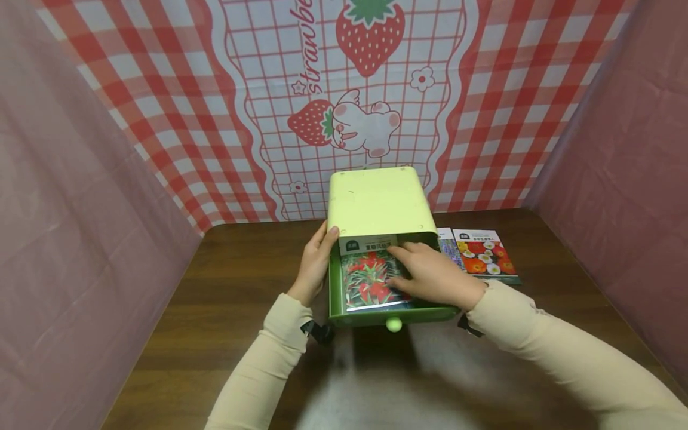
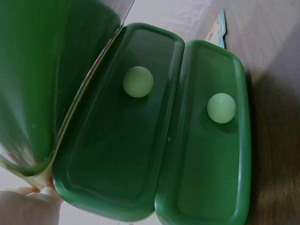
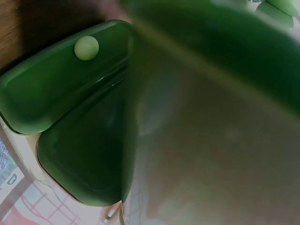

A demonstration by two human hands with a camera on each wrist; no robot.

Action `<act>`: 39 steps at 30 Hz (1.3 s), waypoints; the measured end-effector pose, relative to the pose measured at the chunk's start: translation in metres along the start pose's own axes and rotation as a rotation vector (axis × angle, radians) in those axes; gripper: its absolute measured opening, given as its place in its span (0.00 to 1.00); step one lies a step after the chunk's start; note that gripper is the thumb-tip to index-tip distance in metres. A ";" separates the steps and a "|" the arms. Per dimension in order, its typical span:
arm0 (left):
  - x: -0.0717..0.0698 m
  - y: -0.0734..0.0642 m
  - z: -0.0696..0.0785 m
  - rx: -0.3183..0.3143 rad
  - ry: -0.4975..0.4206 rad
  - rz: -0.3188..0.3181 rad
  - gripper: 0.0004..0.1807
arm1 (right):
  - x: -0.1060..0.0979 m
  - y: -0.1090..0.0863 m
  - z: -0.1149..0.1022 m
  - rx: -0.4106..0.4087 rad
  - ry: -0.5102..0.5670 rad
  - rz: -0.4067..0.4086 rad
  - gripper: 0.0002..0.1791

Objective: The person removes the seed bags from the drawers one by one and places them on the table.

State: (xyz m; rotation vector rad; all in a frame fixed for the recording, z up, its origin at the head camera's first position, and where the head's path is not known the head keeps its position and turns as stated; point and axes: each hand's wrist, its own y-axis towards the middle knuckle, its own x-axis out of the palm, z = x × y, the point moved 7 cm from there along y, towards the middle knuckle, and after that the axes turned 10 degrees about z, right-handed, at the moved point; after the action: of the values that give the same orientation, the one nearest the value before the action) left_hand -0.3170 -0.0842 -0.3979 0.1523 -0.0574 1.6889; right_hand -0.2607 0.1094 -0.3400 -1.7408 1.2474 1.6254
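Observation:
A pale yellow-green drawer cabinet (image 1: 380, 203) stands on the table with its top drawer (image 1: 335, 292) pulled out. Inside that drawer lies a seed packet (image 1: 371, 278) printed with red flowers. My right hand (image 1: 432, 275) reaches in from the right, its thumb and fingertips spread over the packet. Along the cabinet's left side rests my left hand (image 1: 314, 263), fingers extended and thumb at the front corner. The left wrist view shows part of this hand (image 2: 30, 204) at the cabinet's edge, plus a middle drawer (image 2: 112, 154) and a bottom drawer (image 2: 201, 178), both pushed in, with round knobs.
To the right of the cabinet, a packet with orange and white flowers (image 1: 486, 257) lies on the dark wooden table (image 1: 215, 298). Beside it a packet with purple flowers (image 1: 450, 248) is partly hidden by the cabinet. A strawberry-patterned cloth (image 1: 258, 119) hangs behind.

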 end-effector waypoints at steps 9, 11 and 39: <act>0.000 0.000 0.000 0.006 0.018 -0.005 0.35 | 0.008 0.001 -0.002 0.007 -0.036 -0.050 0.46; 0.000 0.000 0.000 0.003 0.015 -0.003 0.35 | 0.009 0.001 -0.002 0.005 -0.033 -0.050 0.47; 0.000 0.000 -0.001 0.003 0.004 0.002 0.33 | 0.004 0.003 -0.001 0.097 0.193 0.047 0.41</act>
State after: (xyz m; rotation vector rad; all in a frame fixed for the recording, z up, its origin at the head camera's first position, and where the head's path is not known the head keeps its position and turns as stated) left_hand -0.3168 -0.0840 -0.3985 0.1512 -0.0527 1.6917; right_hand -0.2636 0.1061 -0.3430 -1.8547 1.4404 1.4233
